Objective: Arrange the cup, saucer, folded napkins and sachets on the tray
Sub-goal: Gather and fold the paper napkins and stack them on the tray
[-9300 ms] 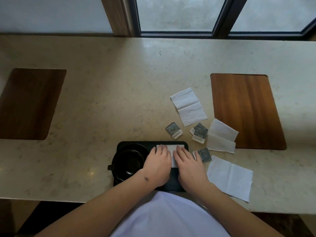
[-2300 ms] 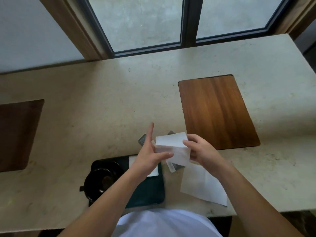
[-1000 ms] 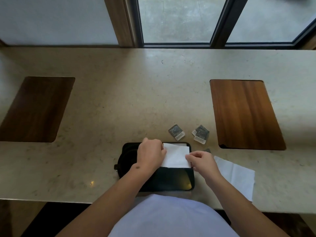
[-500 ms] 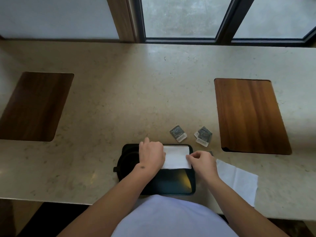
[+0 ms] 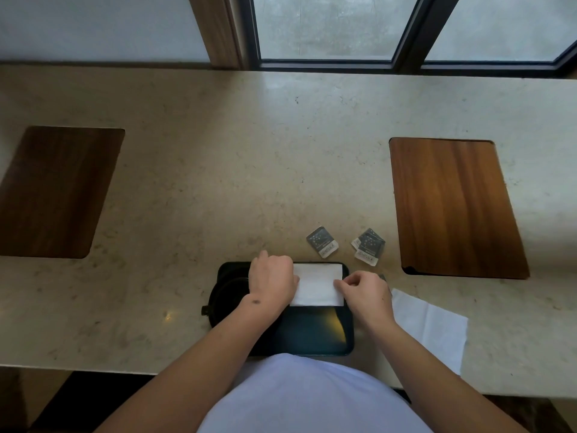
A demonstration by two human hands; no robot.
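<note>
Two bare hands work at the near edge of a beige stone counter (image 5: 218, 170). A black tray (image 5: 315, 335) sits closest to the person, its near half bare. A white folded napkin (image 5: 317, 284) lies across its far half. The left hand (image 5: 273, 281) rests curled on the napkin's left edge, covering part of a dark cup (image 5: 226, 295) on the tray's left side; the saucer cannot be made out. The right hand (image 5: 363, 293) pinches the napkin's right edge between thumb and fingers. An unfolded napkin (image 5: 434, 329) lies flat right of the tray. Beyond the tray, one sachet (image 5: 322, 242) lies alone, and a sachet pile (image 5: 368, 246) lies farther right. Two wooden inlays (image 5: 454, 207) flank the counter.
</note>
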